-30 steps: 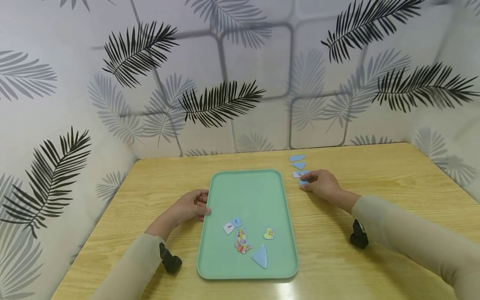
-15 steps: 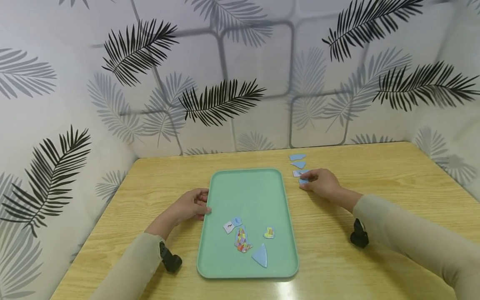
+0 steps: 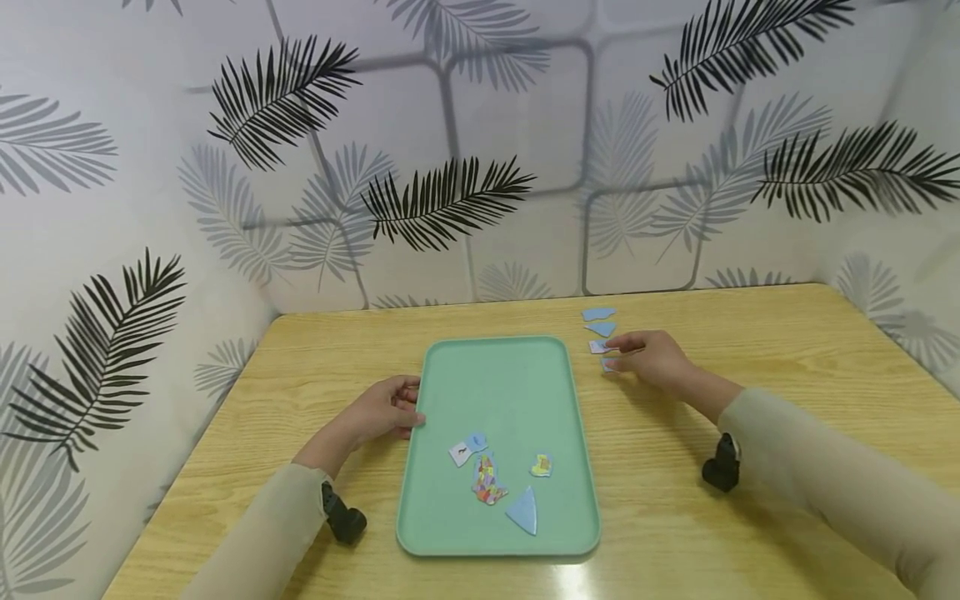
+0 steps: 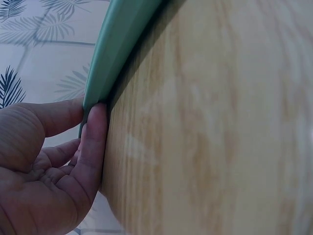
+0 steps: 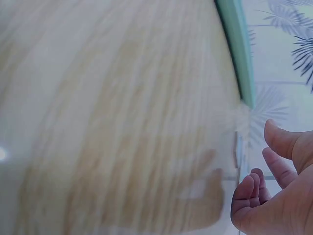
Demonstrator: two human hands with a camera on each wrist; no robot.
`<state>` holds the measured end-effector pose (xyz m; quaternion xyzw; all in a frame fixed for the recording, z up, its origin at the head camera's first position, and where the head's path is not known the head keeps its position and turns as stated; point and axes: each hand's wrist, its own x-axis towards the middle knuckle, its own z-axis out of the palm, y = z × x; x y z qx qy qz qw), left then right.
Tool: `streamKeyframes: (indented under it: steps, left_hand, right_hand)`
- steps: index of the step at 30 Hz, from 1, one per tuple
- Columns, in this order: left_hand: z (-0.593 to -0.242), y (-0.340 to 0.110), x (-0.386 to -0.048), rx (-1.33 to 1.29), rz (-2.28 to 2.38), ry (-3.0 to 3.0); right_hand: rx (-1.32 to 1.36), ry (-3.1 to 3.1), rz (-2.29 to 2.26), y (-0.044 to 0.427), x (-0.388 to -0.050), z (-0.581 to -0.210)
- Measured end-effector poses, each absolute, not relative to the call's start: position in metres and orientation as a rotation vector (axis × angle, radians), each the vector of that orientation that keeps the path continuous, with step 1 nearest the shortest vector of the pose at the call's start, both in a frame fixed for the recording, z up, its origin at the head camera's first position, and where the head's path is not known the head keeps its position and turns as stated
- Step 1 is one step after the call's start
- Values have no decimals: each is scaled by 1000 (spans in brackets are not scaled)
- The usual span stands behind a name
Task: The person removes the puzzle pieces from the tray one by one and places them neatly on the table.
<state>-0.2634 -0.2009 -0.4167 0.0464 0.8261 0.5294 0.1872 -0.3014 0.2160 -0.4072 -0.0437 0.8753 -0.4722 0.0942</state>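
In the head view a green tray [image 3: 495,383] lies on the wooden table. My left hand [image 3: 386,410] holds its left rim, thumb on top and fingers against the side; the left wrist view shows this pinch on the tray edge [image 4: 105,63]. Beyond the tray's right side, my right hand [image 3: 651,360] hovers by a small blue puzzle piece [image 3: 607,365] and a white-and-blue piece [image 3: 601,347], partly covering both. In the right wrist view its thumb and forefinger stand apart with nothing between them, and a thin piece [image 5: 238,149] lies near the thumb.
Two blue pieces, one long [image 3: 598,314] and one pointed [image 3: 602,329], lie further back. Inside the tray are a white-and-blue piece [image 3: 468,448], a multicoloured piece [image 3: 488,482], a yellow piece [image 3: 542,465] and a blue triangular piece [image 3: 523,511]. A patterned wall [image 3: 517,233] stands behind the table.
My right hand's fingers have parted from the small blue piece and drawn slightly right, leaving it on the table. The left hand stays on the tray rim.
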Motion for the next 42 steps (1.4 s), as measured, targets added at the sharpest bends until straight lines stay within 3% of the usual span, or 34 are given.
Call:
streamKeyframes:
  steps: [24, 42]
  left_hand:
    - [-417, -200, -262, 129, 1496, 2318]
    - [-417, -201, -263, 107, 1500, 2323]
  right_hand:
    - [-318, 2409, -1603, 195, -265, -399]
    - [-625, 2173, -1556, 172, -252, -403]
